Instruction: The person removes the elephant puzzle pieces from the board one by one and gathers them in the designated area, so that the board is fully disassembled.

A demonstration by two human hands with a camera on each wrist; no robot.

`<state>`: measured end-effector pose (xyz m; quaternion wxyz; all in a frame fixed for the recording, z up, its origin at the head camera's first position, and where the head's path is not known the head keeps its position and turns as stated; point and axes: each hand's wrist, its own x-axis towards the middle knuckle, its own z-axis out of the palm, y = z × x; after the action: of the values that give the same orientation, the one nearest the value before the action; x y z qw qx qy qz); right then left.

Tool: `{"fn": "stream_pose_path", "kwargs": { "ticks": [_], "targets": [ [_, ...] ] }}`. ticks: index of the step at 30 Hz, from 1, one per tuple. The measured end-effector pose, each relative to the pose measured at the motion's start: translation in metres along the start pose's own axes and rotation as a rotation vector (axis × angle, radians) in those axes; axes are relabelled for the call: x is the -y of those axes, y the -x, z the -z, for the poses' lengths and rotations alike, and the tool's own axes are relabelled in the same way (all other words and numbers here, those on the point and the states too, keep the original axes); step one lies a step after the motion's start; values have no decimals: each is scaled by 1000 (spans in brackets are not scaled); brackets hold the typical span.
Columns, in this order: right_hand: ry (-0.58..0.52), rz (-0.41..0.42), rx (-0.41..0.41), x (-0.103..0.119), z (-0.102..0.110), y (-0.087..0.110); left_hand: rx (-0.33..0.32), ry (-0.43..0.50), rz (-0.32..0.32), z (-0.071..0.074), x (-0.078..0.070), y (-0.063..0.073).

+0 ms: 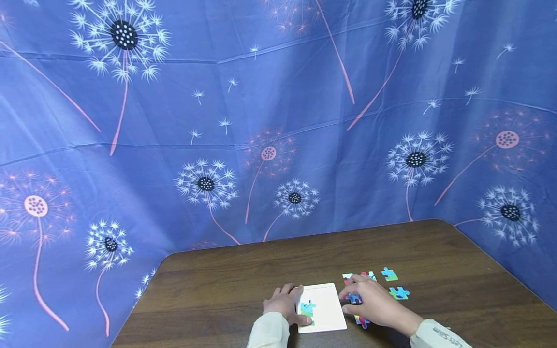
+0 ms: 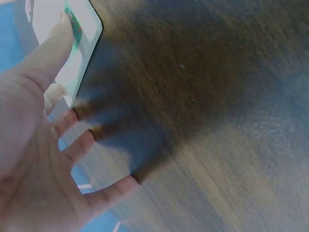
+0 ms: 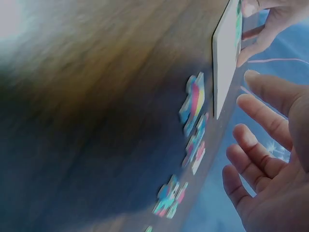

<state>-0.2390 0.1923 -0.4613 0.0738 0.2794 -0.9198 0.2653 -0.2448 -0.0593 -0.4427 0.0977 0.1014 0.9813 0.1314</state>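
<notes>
A white square puzzle tray (image 1: pixel 328 307) lies on the table, with blue and green jigsaw pieces (image 1: pixel 307 308) along its left side. My left hand (image 1: pixel 280 304) rests at the tray's left edge, fingers spread, the tip of its thumb (image 2: pixel 65 26) on a green piece inside. To the right of the tray, my right hand (image 1: pixel 374 302) hovers over loose jigsaw pieces, partly hiding them. Its fingers are relaxed and nothing is between them in the right wrist view. Below them lies a blue piece with pink and yellow stripes (image 3: pixel 195 99).
Two blue and green jigsaw pieces lie beyond the right hand, one farther back (image 1: pixel 390 274) and one nearer (image 1: pixel 399 293). More pieces (image 1: pixel 347 277) show behind the fingers. A brown wooden table (image 1: pixel 209 295) meets a blue dandelion-print cloth (image 1: pixel 304 121) at the back.
</notes>
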Motion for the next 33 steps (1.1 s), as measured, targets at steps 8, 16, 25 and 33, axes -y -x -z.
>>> {"fn": "stream_pose_path", "kwargs": {
  "ticks": [8,16,25,33],
  "targets": [
    [-66,-20,26,15,-4,-14,-11,-25,20,-6,0,-5],
    [-84,-28,44,24,-18,-30,-12,-14,3,-7,1,-6],
    [-35,30,-17,30,-38,-40,-5,-25,-1,-2,-2,1],
    [-4,-11,-18,35,-47,-47,-11,-33,14,-4,-3,-2]
  ]
}}
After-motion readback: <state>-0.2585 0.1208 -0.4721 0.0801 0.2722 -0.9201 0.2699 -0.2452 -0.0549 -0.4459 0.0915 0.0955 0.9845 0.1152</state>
